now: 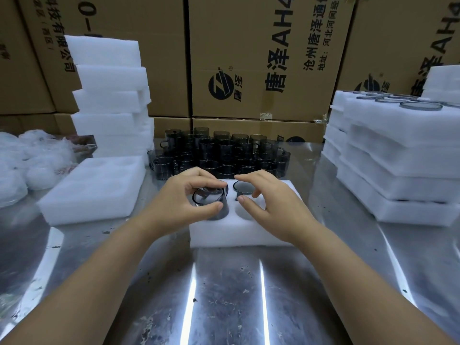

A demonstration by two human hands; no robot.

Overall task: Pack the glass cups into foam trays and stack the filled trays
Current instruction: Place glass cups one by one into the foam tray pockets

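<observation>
**Cup going mouth-up into the near-left pocket**

You held a smoky dark glass cup (217,210) with its open mouth facing up and towards you. Its long axis stood close to upright, the rim leaning slightly to your left, and its base sat low in the near-left pocket of the white foam tray (236,235). Whether it was fully seated could not be told.

Your left hand (184,195) gripped the cup at the rim, with the thumb on the near side and the fingers curled over the far side. Your right hand (268,202) was relaxed and held nothing. Its fingers were loosely bent and spread above the tray's right-hand pockets. Under its fingertips, a second dark glass cup (242,188) sat mouth-up in the far-right pocket.

Both forearms reached forward over the scuffed metal table (224,295). The cluster of loose dark cups (224,155) stood just behind the tray.
</observation>
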